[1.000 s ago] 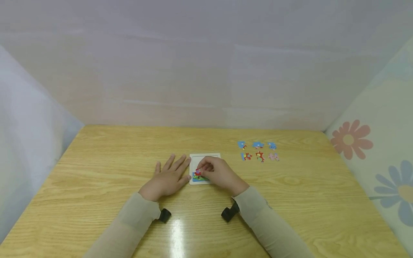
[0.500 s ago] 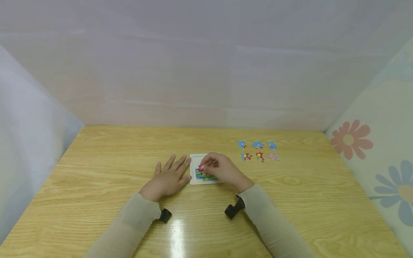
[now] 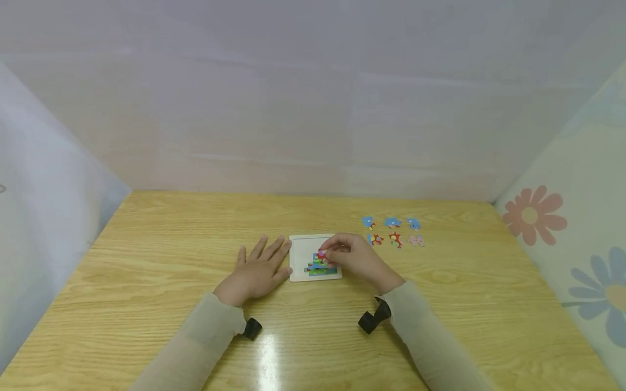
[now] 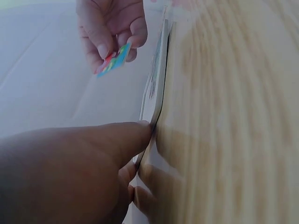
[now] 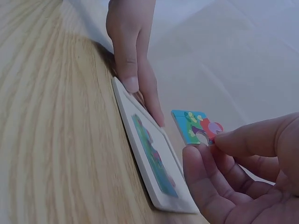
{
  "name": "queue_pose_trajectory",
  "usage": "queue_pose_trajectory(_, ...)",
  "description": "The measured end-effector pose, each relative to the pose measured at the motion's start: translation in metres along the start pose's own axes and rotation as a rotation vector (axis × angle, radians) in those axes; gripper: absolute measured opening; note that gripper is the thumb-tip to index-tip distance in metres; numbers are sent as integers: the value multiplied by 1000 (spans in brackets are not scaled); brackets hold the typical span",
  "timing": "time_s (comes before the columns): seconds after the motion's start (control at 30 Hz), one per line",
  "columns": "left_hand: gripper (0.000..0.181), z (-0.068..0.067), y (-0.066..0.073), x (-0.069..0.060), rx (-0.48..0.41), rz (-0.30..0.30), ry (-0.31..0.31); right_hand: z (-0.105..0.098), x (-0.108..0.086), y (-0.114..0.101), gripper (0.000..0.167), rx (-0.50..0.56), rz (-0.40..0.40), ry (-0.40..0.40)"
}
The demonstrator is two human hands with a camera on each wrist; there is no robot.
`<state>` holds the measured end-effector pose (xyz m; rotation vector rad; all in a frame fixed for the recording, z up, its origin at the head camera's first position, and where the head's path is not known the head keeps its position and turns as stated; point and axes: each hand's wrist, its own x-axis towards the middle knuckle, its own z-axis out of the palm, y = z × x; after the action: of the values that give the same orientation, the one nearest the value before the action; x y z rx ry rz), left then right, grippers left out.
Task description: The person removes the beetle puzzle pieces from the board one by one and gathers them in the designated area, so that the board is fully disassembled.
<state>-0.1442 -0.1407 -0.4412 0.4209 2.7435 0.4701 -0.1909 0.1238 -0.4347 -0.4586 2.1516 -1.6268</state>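
Note:
A white puzzle tray (image 3: 301,247) lies on the table. Along its near side sits a joined strip of colourful puzzle pieces (image 5: 154,161). My left hand (image 3: 253,276) rests flat beside the tray, fingers spread, with thumb and fingertips against its left edge. Above the right part of the tray, my right hand (image 3: 361,262) pinches a puzzle piece (image 5: 187,123) between thumb and fingers. That piece is blue and green with a red part, and in the right wrist view it is held clear of the tray.
Several loose puzzle pieces (image 3: 393,222) lie in two rows at the back right of the wooden table (image 3: 195,228); among them is a pink piece (image 3: 417,240). A pale cloth wall (image 3: 293,108) stands behind the table.
My right hand has moved to the right over the tray, carrying the pinched puzzle piece from above the tray's lower left. My left hand has stayed at the tray's edge.

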Motion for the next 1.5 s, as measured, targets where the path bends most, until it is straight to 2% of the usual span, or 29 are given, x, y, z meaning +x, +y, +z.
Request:
queue_pose_trajectory(0.37, 69, 0, 2, 0, -6, 15, -6, -42, -19, 13, 19, -33, -1, 37)
queue_pose_trajectory(0.7, 69, 0, 2, 0, 3, 19, -1, -75, -33, 19, 19, -72, 55, 87)
queue_pose_trajectory(1.0, 69, 1, 1, 1, 8, 16, -1, -91, -39, 25, 19, -151, 101, 151)
queue_pose_trajectory(1.27, 69, -1, 1, 0, 11, 9, -4, -98, -39, 24, 21, -162, 165, 141)
queue_pose_trajectory(1.5, 69, -2, 2, -1, 6, 10, -6, -100, -37, 28, 19, -202, 179, 150)
